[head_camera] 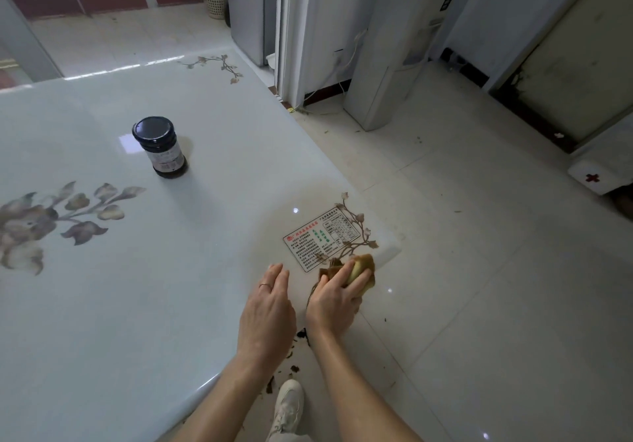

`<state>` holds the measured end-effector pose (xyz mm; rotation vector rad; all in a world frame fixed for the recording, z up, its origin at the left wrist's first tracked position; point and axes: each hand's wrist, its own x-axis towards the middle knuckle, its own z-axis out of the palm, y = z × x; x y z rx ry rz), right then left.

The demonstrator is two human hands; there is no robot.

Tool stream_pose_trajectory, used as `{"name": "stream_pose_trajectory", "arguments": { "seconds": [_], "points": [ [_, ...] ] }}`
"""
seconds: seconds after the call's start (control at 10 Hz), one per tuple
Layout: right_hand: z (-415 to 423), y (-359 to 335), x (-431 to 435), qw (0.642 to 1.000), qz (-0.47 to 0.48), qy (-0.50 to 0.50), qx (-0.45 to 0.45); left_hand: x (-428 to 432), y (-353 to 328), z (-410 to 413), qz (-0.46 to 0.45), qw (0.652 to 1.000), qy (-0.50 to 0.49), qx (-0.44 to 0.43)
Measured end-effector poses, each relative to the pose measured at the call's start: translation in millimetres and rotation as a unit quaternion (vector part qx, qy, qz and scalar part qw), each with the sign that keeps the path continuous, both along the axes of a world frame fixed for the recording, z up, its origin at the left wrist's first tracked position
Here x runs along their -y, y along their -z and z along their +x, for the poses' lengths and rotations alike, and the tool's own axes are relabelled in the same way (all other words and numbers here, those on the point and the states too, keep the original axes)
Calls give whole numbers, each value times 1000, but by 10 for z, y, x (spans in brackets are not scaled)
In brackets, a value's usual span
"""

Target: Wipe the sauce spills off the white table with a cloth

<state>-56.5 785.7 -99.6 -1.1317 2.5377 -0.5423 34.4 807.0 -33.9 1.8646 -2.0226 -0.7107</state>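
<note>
Now | right hand (334,299) grips cloth (360,268) | left hand (269,308) flat on table (137,304) | jar (161,148) lidded, upright

The desk (102,304) fills the left and centre of the frame, with one corner at centre right. A jar (160,147) stands upright on it, left of centre, well apart from everything else. A printed sticker (322,239) lies flat by that corner. Just below it the right hand (334,301) grips a cloth (359,272) on the desk, with the left hand (269,308) just beside it to the left. Sauce spills (301,333) lie between the forearms near the desk's edge. Below them a shoe (287,404) stands on the floor (479,270).
</note>
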Motion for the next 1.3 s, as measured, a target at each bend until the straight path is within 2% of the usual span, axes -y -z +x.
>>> {"name": "stream_pose_trajectory", "arguments": {
  "seconds": [0.1, 0.3, 0.4, 0.5, 0.6, 0.8, 0.9, 1.0, 1.1, 1.2, 1.3],
  "points": [
    [152, -61, -154, 1000, 8, -20, -2, -163, -20, 238, 2, 1000, 4, -8],
    [439, -82, -510, 995, 34, -73, -64, -539, 8, 725, 3, 999, -18, -26],
    [623, -78, -720, 989, 22, -117, -92, -726, 57, 911, 3, 999, -30, -30],
    [843, -136, -1042, 975, 6, -204, -85, -905, 74, 1086, 2, 998, -48, -36],
    [984, -241, -1399, 939, 23, -333, -85, -1046, 46, 1279, -1, 996, -71, -45],
    [1226, -593, -1720, 825, 64, -559, -54, -1448, 15, 1985, -3, 986, -148, -70],
    [1491, -706, -1696, 766, 77, -637, -24, -1652, -78, 2228, 30, 981, -143, -127],
    [1755, -836, -1630, 708, 60, -703, 20, -1845, -181, 2435, 103, 965, -109, -215],
    [2044, -1068, -1634, 640, 32, -767, 44, -2109, -270, 2766, 192, 867, -144, -436],
    [2260, -1307, -1725, 597, 14, -796, 101, -2333, -374, 2898, 233, 782, -163, -555],
    [2422, -1524, -1867, 567, 21, -807, 162, -2543, -424, 2928, 161, 766, -121, -611]
  ]
}}
